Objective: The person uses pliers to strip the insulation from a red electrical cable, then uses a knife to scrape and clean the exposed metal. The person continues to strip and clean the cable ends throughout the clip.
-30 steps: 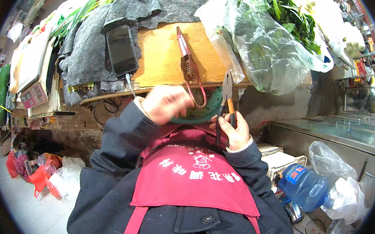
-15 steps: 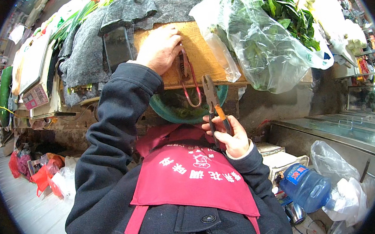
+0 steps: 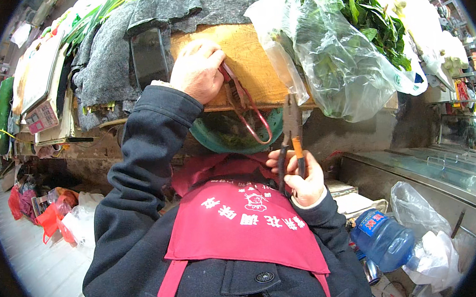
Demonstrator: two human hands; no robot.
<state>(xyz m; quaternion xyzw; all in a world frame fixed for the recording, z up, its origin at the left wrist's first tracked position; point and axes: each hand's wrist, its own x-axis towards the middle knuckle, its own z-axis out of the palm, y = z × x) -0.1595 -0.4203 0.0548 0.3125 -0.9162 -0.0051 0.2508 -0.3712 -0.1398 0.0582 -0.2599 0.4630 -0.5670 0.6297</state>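
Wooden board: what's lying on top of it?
On the wooden board: red-handled scissors under the left hand, a dark phone, grey cloth over the far edge, and a clear bag of greens. What the cloth and bag cover is hidden.

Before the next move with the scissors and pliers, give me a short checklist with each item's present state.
1. Left hand on the red-handled scissors: ok, fingers at the blade end on the wooden board.
2. Scissor blades closed: cannot tell, the hand covers them.
3. Right hand grip on the pliers: ok, orange and black handles wrapped, nose pointing up.
4. Plier jaws apart from the plastic bag of greens: cannot tell, they overlap in view.
5. Phone apart from the left hand: ok.
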